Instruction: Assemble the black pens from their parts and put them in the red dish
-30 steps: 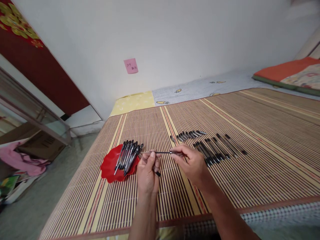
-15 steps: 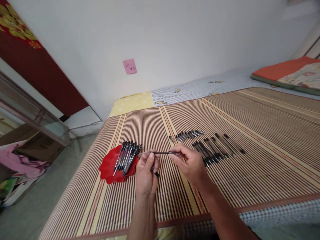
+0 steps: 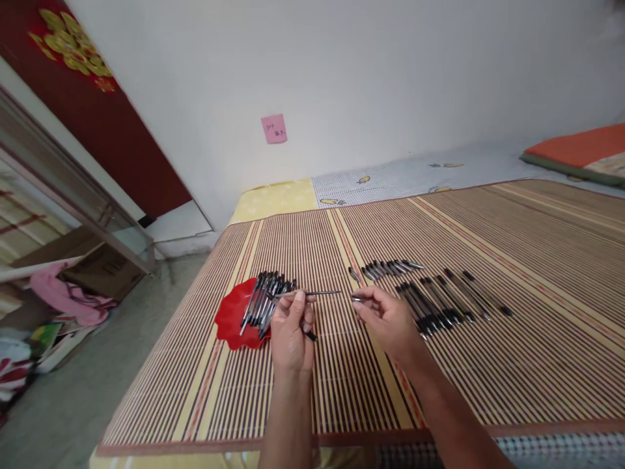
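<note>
My left hand (image 3: 291, 332) pinches a slim dark pen refill (image 3: 325, 292), which points to the right. A black pen part (image 3: 310, 336) pokes out below its fingers; whether the hand holds it too, I cannot tell. Across a small gap from the refill's tip, my right hand (image 3: 388, 320) is closed on a small dark pen piece (image 3: 358, 298) between thumb and fingers. Beside my left hand, a pile of black and clear pens (image 3: 263, 301) lies on a red scalloped plate (image 3: 227, 322).
Short black pen parts (image 3: 390, 268) lie in a row beyond my right hand. To its right, longer pen barrels (image 3: 439, 299) lie side by side on the striped bamboo mat (image 3: 351, 391). An orange folded cloth (image 3: 576, 150) rests at the far right.
My hands have drawn apart, and the refill's right end has come free of the piece in my right hand. The view has swung to the left.
</note>
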The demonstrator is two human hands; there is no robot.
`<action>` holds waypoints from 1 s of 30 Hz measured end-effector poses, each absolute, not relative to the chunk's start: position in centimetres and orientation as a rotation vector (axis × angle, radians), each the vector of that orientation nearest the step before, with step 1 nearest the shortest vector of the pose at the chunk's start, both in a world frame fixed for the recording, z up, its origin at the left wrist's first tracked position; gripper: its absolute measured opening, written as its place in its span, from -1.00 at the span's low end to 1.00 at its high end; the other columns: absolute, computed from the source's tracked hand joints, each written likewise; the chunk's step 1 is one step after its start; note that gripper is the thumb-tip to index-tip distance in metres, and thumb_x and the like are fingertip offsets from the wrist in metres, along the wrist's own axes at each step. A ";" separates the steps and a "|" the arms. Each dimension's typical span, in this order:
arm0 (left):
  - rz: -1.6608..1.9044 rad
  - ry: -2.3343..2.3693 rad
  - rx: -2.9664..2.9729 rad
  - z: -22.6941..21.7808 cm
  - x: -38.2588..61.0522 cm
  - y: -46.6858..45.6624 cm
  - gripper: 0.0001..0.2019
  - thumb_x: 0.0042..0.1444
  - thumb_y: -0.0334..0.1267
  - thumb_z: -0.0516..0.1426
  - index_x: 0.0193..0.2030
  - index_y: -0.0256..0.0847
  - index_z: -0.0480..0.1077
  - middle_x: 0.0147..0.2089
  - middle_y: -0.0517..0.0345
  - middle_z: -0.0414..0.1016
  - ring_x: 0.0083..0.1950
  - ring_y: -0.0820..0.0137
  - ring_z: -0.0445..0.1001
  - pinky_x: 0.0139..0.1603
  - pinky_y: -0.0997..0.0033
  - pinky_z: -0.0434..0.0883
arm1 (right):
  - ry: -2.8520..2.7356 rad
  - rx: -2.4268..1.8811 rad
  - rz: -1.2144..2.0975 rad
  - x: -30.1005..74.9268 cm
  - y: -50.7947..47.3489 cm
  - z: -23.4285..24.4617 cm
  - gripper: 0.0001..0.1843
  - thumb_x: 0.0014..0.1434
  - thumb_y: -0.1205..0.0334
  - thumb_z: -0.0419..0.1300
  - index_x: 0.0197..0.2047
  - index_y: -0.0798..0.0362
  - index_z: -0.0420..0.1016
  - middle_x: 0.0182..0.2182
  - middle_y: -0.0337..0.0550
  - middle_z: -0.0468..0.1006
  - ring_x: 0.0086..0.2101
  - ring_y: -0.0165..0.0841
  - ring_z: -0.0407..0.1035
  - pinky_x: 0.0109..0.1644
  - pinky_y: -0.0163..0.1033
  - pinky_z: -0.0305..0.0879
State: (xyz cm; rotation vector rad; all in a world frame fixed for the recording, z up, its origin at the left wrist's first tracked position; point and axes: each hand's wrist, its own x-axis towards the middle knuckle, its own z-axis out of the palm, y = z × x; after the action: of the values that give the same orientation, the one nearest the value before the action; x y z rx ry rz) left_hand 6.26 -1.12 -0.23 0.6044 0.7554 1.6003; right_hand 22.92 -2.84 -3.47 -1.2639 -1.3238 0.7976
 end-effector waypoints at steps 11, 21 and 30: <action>1.608 0.682 0.597 -0.4 4.7 -0.8 -0.72 -0.10 -0.29 0.39 -0.24 -0.29 0.48 -0.38 0.17 0.46 -0.57 0.66 0.18 -0.61 0.67 0.08 | -1.869 -1.454 0.658 20.5 -2.2 -7.4 -0.87 0.16 0.38 0.11 -0.26 0.06 0.48 -0.29 -0.13 0.50 -0.27 -0.29 0.40 -0.16 -0.21 0.27; 2.142 0.771 0.445 2.2 -2.8 -1.1 -0.66 -0.04 -0.40 0.36 -0.46 -0.22 0.20 -0.52 0.37 0.24 -0.60 0.64 0.16 -0.64 0.64 0.07 | -1.954 -1.590 0.548 20.8 -2.1 -7.2 -0.72 0.20 0.33 0.15 -0.03 0.07 0.52 -0.12 0.00 0.54 -0.16 -0.20 0.48 -0.09 -0.11 0.37; 2.392 0.740 0.257 2.2 -8.4 -2.6 -0.81 0.20 -0.36 0.20 -0.37 -0.22 0.24 -0.41 0.30 0.33 -0.55 0.61 0.23 -0.61 0.63 0.12 | -2.272 -1.081 0.404 13.4 3.7 2.8 -0.72 0.28 0.44 0.11 -0.02 0.04 0.55 -0.09 -0.04 0.57 -0.04 -0.24 0.44 0.07 -0.05 0.34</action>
State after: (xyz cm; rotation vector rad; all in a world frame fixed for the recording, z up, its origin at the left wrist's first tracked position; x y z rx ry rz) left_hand -8.43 -2.58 2.16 0.2570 0.7404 2.3924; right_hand 13.44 3.74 2.77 -1.0813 -2.2721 0.4039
